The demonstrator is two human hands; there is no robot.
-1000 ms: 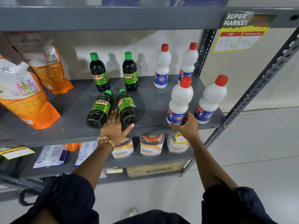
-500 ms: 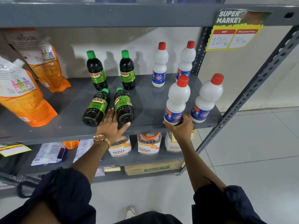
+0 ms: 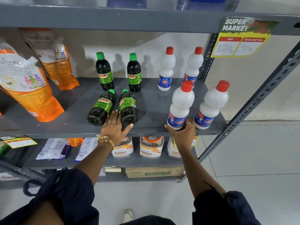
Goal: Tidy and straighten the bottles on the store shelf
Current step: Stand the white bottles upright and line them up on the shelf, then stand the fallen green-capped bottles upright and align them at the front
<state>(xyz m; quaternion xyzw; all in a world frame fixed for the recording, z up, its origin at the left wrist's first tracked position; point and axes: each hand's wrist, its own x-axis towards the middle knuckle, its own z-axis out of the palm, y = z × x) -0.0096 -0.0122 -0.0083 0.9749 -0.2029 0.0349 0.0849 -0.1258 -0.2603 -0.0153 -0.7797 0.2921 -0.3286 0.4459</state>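
On the grey shelf (image 3: pixel 154 109) two dark green-capped Sunny bottles stand upright at the back (image 3: pixel 104 72) (image 3: pixel 134 73). Two more lie on their sides in front, a left one (image 3: pixel 100 108) and a right one (image 3: pixel 128 108). My left hand (image 3: pixel 115 127) rests flat between the lying bottles' bases, fingers spread, thumb under the right one. Two white red-capped bottles stand at the back (image 3: pixel 167 69) (image 3: pixel 193 65), two at the front edge (image 3: pixel 180 104) (image 3: pixel 211 104). My right hand (image 3: pixel 182 133) grips the base of the front left white bottle.
Orange refill pouches (image 3: pixel 26 88) (image 3: pixel 52 57) lean at the shelf's left. A price tag (image 3: pixel 240 39) hangs from the shelf above. The lower shelf holds Fitfizz jars (image 3: pixel 151 146), packets (image 3: pixel 53 148) and a cardboard box (image 3: pixel 154 172). A slotted upright post (image 3: pixel 259 101) bounds the right.
Both hands have stayed on the same bottles; the view shifted slightly. The bottles show no clear movement.
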